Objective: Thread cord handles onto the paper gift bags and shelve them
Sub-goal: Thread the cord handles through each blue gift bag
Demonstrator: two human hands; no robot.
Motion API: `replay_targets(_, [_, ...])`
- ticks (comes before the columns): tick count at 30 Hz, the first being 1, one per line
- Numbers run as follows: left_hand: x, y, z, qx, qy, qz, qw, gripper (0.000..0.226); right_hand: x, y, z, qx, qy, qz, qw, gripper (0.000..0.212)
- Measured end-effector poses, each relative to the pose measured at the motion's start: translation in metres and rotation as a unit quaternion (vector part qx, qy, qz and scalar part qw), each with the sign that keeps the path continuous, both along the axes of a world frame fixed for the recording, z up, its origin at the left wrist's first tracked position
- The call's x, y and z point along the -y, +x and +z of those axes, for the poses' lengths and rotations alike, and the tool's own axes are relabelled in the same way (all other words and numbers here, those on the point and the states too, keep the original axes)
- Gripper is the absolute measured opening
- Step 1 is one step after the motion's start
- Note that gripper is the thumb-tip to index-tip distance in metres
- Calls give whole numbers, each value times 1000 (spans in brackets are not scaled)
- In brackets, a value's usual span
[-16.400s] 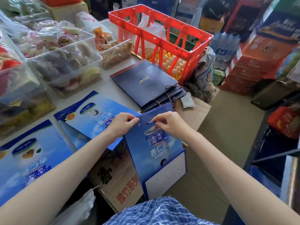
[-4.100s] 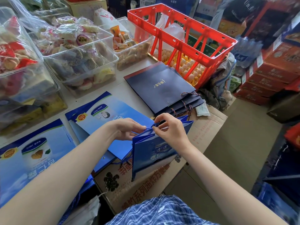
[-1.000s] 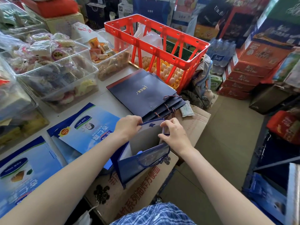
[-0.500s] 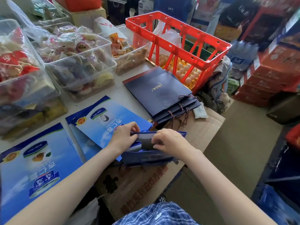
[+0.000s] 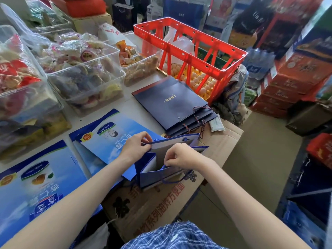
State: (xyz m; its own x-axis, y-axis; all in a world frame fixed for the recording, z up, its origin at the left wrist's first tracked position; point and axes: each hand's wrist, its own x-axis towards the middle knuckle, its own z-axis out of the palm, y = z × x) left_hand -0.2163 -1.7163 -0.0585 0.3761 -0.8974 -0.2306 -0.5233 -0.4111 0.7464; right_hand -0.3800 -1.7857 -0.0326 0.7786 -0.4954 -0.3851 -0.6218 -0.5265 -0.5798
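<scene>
Blue bag [image 5: 158, 174] pinched by L grip [image 5: 136, 147] & R grip [image 5: 179, 157]; navy bags [image 5: 172, 103], red crate [image 5: 190, 56] behind.

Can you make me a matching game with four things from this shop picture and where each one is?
Things:
1. red crate
2. dark navy bags
3. open blue bag
4. clear snack tub

Places:
A. held between the left hand and the right hand
B. at the far end of the table, with eggs inside
C. lying flat in a stack just in front of the crate
D. on the left of the table, full of wrapped treats

Pairs: 1-B, 2-C, 3-A, 4-D
</scene>
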Motion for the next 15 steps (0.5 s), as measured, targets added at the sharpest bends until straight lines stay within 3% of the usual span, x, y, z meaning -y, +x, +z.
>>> replay_targets(3, [7, -5, 7, 14, -25, -39, 999, 11, 6, -3, 2, 137, 40, -144, 979, 11])
replay_targets(6, [13, -12, 17, 127, -135, -26, 982, 16, 3, 0, 4, 241, 132, -263, 925, 2])
replay_targets(8, [14, -13, 26, 145, -159, -24, 976, 18, 3, 2, 3, 283, 185, -299, 892, 9])
replay_targets(10, [12, -12, 29, 102, -64, -55, 991, 29, 6, 6, 1, 302, 206, -308, 878, 10])
replay_targets(12, [8, -11, 32, 13, 25, -25, 999, 40, 8, 11, -2, 321, 228, -326, 860, 6])
replay_targets(15, [9, -9, 34, -76, 71, 27, 994, 48, 8, 16, -7, 373, 271, -353, 814, 8])
